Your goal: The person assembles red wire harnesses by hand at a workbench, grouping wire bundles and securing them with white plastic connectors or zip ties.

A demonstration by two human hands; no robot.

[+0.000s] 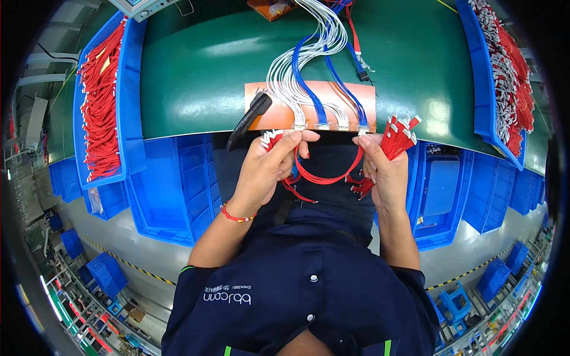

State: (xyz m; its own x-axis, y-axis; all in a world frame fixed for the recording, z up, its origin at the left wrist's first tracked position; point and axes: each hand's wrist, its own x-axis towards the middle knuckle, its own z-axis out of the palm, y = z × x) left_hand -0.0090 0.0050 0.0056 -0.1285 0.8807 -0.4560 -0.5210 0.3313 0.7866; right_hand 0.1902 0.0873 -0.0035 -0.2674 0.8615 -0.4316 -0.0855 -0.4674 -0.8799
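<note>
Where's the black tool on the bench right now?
In the head view, the black tool lies tilted across the left end of the orange fixture board, at the green mat's near edge, just above the left hand.

Both bare forearms entered from the lower edge and rose toward the centre of the view, converging slightly. The left hand (270, 163) was raised with its back toward the camera, fingers curled inward and closed in a grip, fingertips pointing up and to the right. A thin red beaded bracelet (237, 216) circled the left wrist. The right hand (385, 172) stood at the same height, well apart from the left, also with its back to the camera, the fingers closed and the thumb pressed against the index finger. Both wrists were held nearly straight.
</note>
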